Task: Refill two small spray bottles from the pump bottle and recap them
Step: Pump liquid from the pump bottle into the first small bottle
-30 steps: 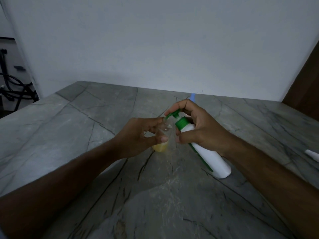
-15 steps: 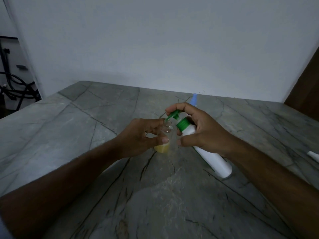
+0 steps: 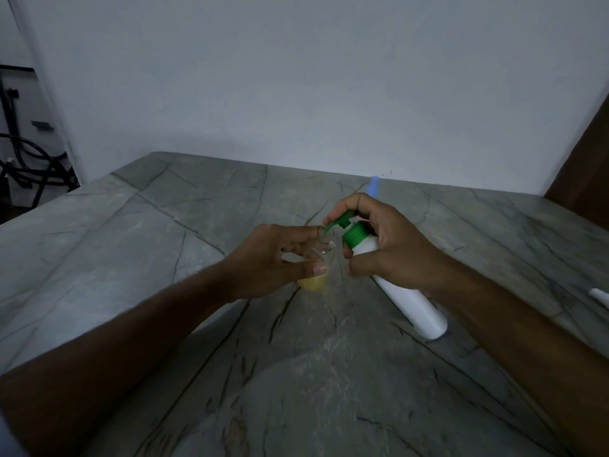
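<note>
My left hand [image 3: 270,262] grips a small clear spray bottle [image 3: 318,268] that has no cap and holds yellow liquid at its bottom. My right hand [image 3: 392,249] holds the white pump bottle [image 3: 408,305] tilted toward it, index finger lying on the green pump head [image 3: 342,222]. The green spout tip sits at the small bottle's open neck. Behind my right hand a blue-topped object [image 3: 374,186] sticks up, mostly hidden.
The grey marble table [image 3: 197,209] runs back to a white wall. A small white object [image 3: 599,296] lies at the right edge. Dark cables and equipment [image 3: 23,166] stand beyond the table's left side. A brown panel [image 3: 590,153] stands at far right.
The green pump head has risen a little under my right index finger. Both hands and bottles stay at the same spot on the table.
</note>
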